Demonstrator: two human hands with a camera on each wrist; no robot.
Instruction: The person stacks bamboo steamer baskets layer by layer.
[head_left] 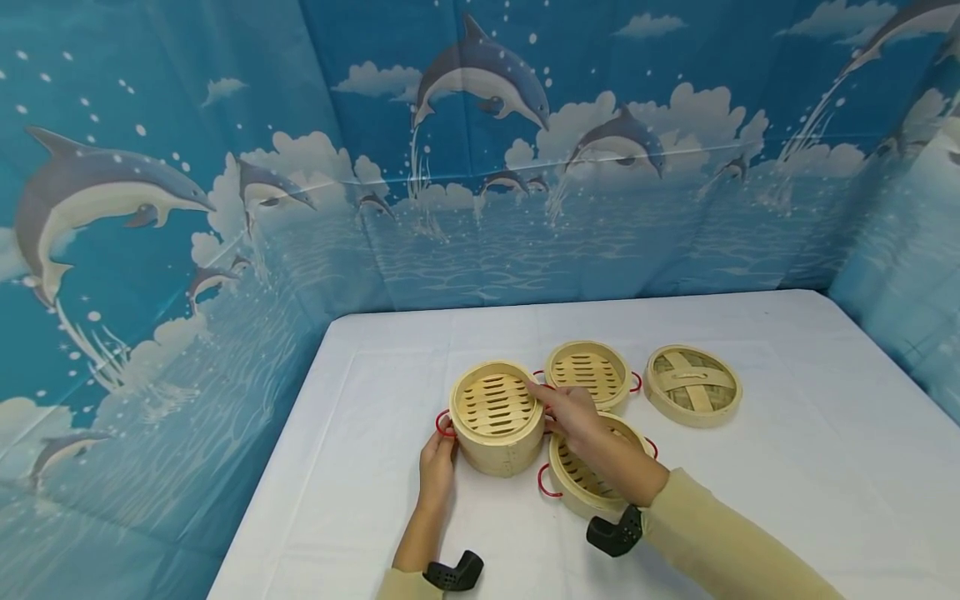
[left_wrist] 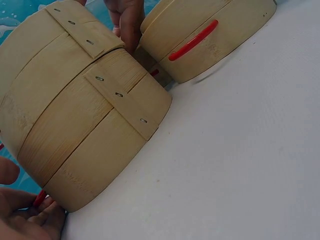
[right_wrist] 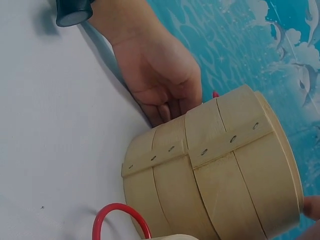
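Two round bamboo steamer baskets stand stacked on the white table; the upper basket [head_left: 495, 405] shows a slatted base inside its rim. My left hand [head_left: 437, 468] is at the stack's left side, its fingers curled at a red handle [left_wrist: 39, 198] of the lower basket [left_wrist: 82, 172]. On the right side, my right hand [head_left: 576, 418] grips the upper basket, with a digit over its rim. The right hand's other fingers are partly hidden. Below my right forearm sits another steamer basket [head_left: 581, 498] with red handles, apart from the stack.
Behind the right hand is a further slatted steamer basket [head_left: 588, 379] with red handles. A woven bamboo lid [head_left: 693, 388] with a strap handle lies to its right. White cloth covers the table [head_left: 360, 475], and a blue dolphin-print curtain [head_left: 480, 242] hangs behind it.
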